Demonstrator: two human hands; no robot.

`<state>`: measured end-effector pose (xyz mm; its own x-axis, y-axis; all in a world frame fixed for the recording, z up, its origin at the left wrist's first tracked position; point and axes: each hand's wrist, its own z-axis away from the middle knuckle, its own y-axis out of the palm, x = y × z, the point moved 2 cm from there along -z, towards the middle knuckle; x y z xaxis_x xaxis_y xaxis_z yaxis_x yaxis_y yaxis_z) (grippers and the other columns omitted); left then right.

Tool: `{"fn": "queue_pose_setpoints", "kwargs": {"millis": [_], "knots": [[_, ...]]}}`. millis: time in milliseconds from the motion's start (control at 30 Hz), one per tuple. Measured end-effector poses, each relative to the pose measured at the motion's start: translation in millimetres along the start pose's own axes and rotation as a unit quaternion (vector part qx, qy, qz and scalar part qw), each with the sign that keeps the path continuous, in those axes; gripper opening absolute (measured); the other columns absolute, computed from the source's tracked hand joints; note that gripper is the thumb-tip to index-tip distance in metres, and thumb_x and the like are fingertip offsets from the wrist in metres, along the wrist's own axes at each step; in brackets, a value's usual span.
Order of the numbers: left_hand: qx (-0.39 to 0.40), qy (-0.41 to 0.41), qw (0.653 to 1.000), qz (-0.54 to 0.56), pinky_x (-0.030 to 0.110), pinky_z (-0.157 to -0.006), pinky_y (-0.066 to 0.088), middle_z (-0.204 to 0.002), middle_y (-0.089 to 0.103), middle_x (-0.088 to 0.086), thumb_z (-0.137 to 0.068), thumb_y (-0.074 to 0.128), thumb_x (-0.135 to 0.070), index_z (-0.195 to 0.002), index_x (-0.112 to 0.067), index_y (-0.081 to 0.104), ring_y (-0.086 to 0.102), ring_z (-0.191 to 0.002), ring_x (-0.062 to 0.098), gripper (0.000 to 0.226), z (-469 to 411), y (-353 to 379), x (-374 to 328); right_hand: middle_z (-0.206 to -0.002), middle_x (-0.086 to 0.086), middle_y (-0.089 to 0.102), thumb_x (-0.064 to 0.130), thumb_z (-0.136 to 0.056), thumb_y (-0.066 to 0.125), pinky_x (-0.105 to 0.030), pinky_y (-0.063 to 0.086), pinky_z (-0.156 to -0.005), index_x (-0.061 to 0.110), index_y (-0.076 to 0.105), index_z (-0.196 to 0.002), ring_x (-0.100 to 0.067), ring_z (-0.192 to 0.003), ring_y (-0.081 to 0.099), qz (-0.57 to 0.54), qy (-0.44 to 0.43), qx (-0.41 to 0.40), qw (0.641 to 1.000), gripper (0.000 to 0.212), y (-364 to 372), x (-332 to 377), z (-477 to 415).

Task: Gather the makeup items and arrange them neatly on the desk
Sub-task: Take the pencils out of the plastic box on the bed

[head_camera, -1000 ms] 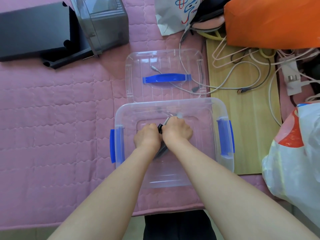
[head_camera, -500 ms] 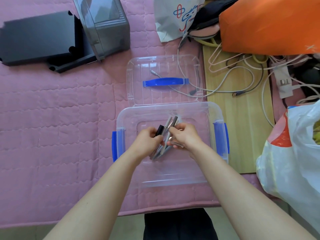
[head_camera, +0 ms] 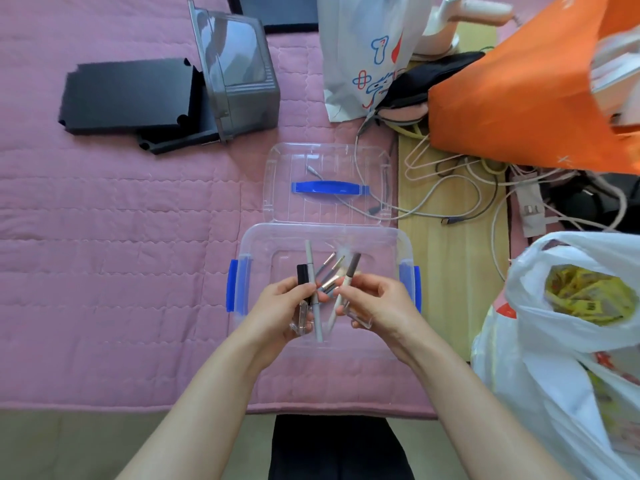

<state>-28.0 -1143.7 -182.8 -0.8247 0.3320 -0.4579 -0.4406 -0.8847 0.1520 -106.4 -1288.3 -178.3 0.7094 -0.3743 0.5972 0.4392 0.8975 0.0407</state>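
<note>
A clear plastic box [head_camera: 249,244] with blue latches sits on the pink quilted cover. Above it, both hands hold a bundle of makeup items. My left hand [head_camera: 280,310] grips a clear tube with a black cap [head_camera: 302,273] and a long grey pencil [head_camera: 310,261]. My right hand [head_camera: 375,301] pinches a white pencil with a brown end [head_camera: 352,268] and holds a small clear item [head_camera: 362,320]. Thin brushes [head_camera: 330,266] fan out between the two hands.
The box's clear lid [head_camera: 327,150] with a blue handle lies just beyond it. Black trays [head_camera: 128,95] and a grey bin [head_camera: 239,71] lie at the back left. Cables [head_camera: 450,188], an orange bag [head_camera: 519,98] and a white plastic bag [head_camera: 554,323] crowd the right.
Both hands have risen out of the box with the makeup items and drawn slightly apart, so the items now fan out between them. The view has shifted upward.
</note>
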Motion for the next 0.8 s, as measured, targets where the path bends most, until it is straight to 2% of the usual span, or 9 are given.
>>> {"fn": "queue_pose_setpoints", "kwargs": {"millis": [167, 333, 433, 533, 600, 733, 800], "knots": [[-0.030, 0.014, 0.999, 0.027, 0.026, -0.058, 0.043, -0.085, 0.073, 0.000, -0.095, 0.056, -0.020, -0.104, -0.013, 0.068, 0.057, -0.071, 0.015, 0.016, 50, 17, -4, -0.084, -0.009, 0.072, 0.019, -0.084, 0.071, -0.026, 0.048, -0.052, 0.012, 0.072, -0.092, -0.020, -0.069, 0.069, 0.000, -0.015, 0.000, 1.000, 0.011, -10, 22, 42], [-0.061, 0.028, 0.996, 0.062, 0.024, -0.054, 0.039, -0.083, 0.073, -0.001, -0.096, 0.055, -0.020, -0.104, -0.015, 0.065, 0.072, -0.077, 0.019, 0.015, 110, 34, -1, -0.077, -0.007, 0.067, 0.023, -0.083, 0.072, -0.025, 0.045, -0.050, 0.012, 0.074, -0.086, -0.018, -0.066, 0.055, 0.028, -0.030, 0.034, 0.999, 0.011, -16, 42, 86], [-0.096, 0.044, 0.991, 0.076, 0.025, -0.055, 0.039, -0.086, 0.074, -0.001, -0.096, 0.055, -0.022, -0.106, -0.017, 0.065, 0.073, -0.082, 0.022, 0.015, 145, 41, 9, -0.080, -0.005, 0.071, 0.023, -0.084, 0.071, -0.025, 0.047, -0.053, 0.012, 0.074, -0.087, -0.015, -0.070, 0.061, 0.051, -0.032, 0.058, 0.997, 0.012, -15, 49, 114], [-0.117, 0.065, 0.984, 0.119, 0.028, -0.059, 0.043, -0.090, 0.074, 0.006, -0.095, 0.056, -0.021, -0.103, -0.015, 0.066, 0.072, -0.082, 0.025, 0.014, 181, 45, 21, -0.085, -0.004, 0.074, 0.023, -0.086, 0.070, -0.023, 0.050, -0.056, 0.012, 0.073, -0.093, -0.011, -0.073, 0.064, 0.083, -0.033, 0.084, 0.992, 0.013, -8, 54, 145], [-0.133, 0.075, 0.977, 0.148, 0.035, -0.065, 0.045, -0.090, 0.074, 0.009, -0.094, 0.058, -0.019, -0.102, -0.013, 0.067, 0.069, -0.084, 0.030, 0.013, 205, 45, 29, -0.085, -0.003, 0.073, 0.024, -0.086, 0.069, -0.022, 0.050, -0.057, 0.011, 0.072, -0.094, -0.009, -0.072, 0.065, 0.106, -0.029, 0.108, 0.988, 0.015, -2, 57, 165], [-0.169, 0.086, 0.960, 0.205, 0.027, -0.052, 0.051, -0.085, 0.073, 0.008, -0.094, 0.059, -0.015, -0.104, -0.007, 0.064, 0.070, -0.069, 0.023, 0.013, 259, 44, 47, -0.088, -0.007, 0.074, 0.021, -0.088, 0.067, -0.022, 0.051, -0.059, 0.008, 0.070, -0.094, -0.014, -0.077, 0.068, 0.158, -0.027, 0.163, 0.973, 0.015, 13, 57, 209], [-0.190, 0.094, 0.951, 0.227, 0.027, -0.051, 0.052, -0.085, 0.072, 0.010, -0.094, 0.058, -0.014, -0.104, -0.006, 0.063, 0.070, -0.068, 0.023, 0.014, 283, 42, 58, -0.091, -0.010, 0.073, 0.018, -0.090, 0.065, -0.024, 0.051, -0.061, 0.006, 0.069, -0.095, -0.020, -0.085, 0.069, 0.175, -0.026, 0.189, 0.966, 0.013, 20, 54, 227]]}}
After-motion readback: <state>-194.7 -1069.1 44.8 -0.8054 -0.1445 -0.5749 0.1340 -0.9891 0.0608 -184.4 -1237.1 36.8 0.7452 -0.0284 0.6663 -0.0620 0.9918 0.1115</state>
